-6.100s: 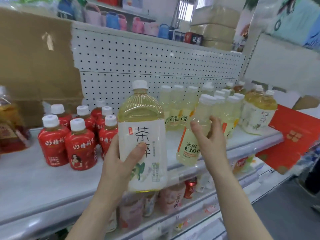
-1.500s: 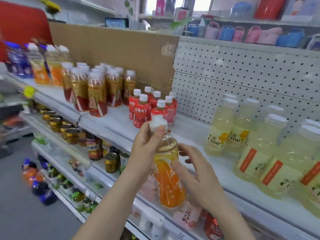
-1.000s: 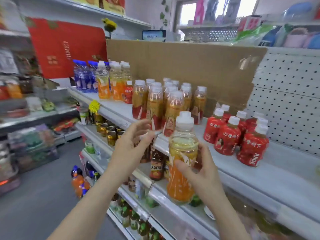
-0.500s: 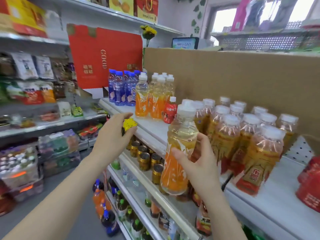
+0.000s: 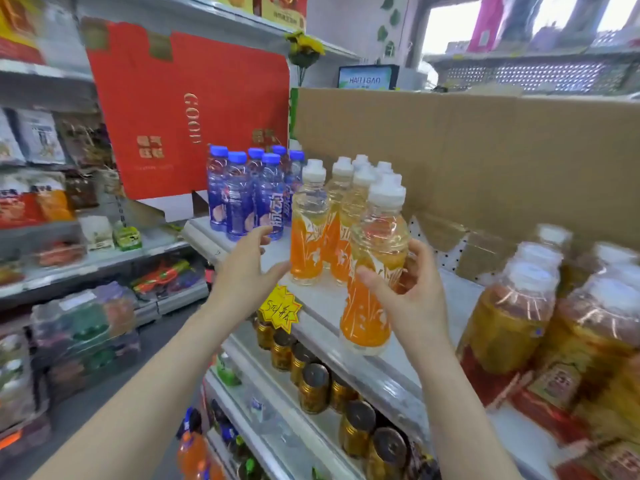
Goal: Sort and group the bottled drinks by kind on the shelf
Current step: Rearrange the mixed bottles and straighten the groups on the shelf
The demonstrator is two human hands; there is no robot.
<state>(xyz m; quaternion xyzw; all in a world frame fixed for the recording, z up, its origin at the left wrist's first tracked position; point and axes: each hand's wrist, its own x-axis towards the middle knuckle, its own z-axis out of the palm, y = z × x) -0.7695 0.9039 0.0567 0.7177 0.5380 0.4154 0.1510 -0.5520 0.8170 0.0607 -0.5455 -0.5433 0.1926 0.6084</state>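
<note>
R hand [image 5: 412, 306] grips the bottle [image 5: 375, 271] round its mid, thumb in front & fingers curled behind; it's near upright, white cap up, held in the air over the front of the shelf [image 5: 325, 297]. Just behind & left of the grip the matching orange bottles [image 5: 310, 237] stand on the shelf, and L hand [image 5: 247, 268] is spread, holding nothing, thumb by the nearest one; can't tell if it touches. Further left are blue bottles [image 5: 242, 195], right of the grip amber bottles [image 5: 512, 313], cardboard [image 5: 485, 150] behind, yellow tag [image 5: 280, 311] & cans [image 5: 313, 386] below.
</note>
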